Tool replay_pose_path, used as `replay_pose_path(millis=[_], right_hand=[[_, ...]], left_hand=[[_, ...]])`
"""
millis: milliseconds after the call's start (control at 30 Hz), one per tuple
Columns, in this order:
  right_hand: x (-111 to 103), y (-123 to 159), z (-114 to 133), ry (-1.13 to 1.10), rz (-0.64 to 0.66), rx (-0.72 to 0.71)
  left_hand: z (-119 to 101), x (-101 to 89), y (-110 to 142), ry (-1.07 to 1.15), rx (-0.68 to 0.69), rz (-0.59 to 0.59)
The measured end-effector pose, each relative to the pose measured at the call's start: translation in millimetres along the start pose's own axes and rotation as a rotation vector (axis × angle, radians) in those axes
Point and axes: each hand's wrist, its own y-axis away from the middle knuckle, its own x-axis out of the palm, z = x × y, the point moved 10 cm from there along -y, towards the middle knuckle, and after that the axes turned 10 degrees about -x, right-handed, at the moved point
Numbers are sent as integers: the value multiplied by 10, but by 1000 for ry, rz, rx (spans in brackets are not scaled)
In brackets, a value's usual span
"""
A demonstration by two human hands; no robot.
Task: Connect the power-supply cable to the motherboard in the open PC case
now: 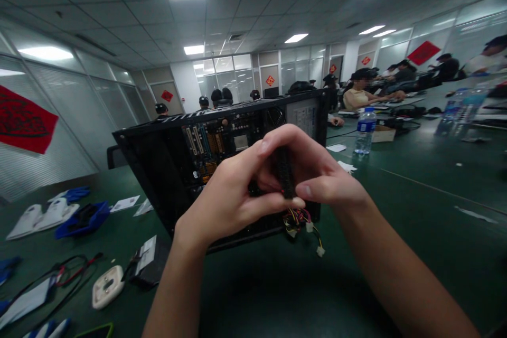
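Note:
A small black, ribbed part (285,174) is held up in front of an open black computer case (148,177). My left hand (227,195) is closed around its lower and left side, thumb and fingers curved. My right hand (328,179) grips it from the right, fingers arched over the top and thumb at its lower end. What exactly the part is I cannot make out, as the fingers hide much of it. Behind the hands the motherboard (216,142) with its slots shows inside the case. Below them hang coloured wires with pale connectors (309,227).
To the left lie white gloves (43,216), a blue tray (85,220), a dark box with a label (148,261), a pale square object (108,286) and black-red cables (75,274). A water bottle (365,132) stands at right. Other people sit farther back.

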Motion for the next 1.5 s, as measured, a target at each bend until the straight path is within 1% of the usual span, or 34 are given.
replay_pose_path(millis=[133,200,267,333,567,700,833,933,1067,1167,1233,1333,1500], right_hand=[[8,14,-18,207,89,102],[28,4,11,293,125,106],[39,-5,33,338,133,103],[47,-2,40,346,127,102],[55,36,43,320,107,104],[66,23,66,353,148,115],[50,17,94,421,188,141],[-28,48,89,378,170,169],[-177,122,-11,265,140,265],[-261,127,-68,276,105,325],[-254,112,-103,284,97,368],[-193,80,-157,220,89,405],[-214,56,-265,80,34,376]], left_hand=[[42,-93,18,-114,-25,33],[39,-146,33,-151,-21,30],[13,-196,44,-155,4,11],[-13,-221,48,-135,32,0],[-20,-200,39,-38,86,7],[2,-209,33,-60,101,-19],[23,-187,16,-66,105,-20],[-9,-207,20,-49,119,-38],[-29,-299,35,-51,94,-90],[3,-334,30,-64,77,-121],[55,-307,9,-68,62,-115],[120,-243,-23,-60,53,-97],[143,-204,-34,-68,55,-79]])
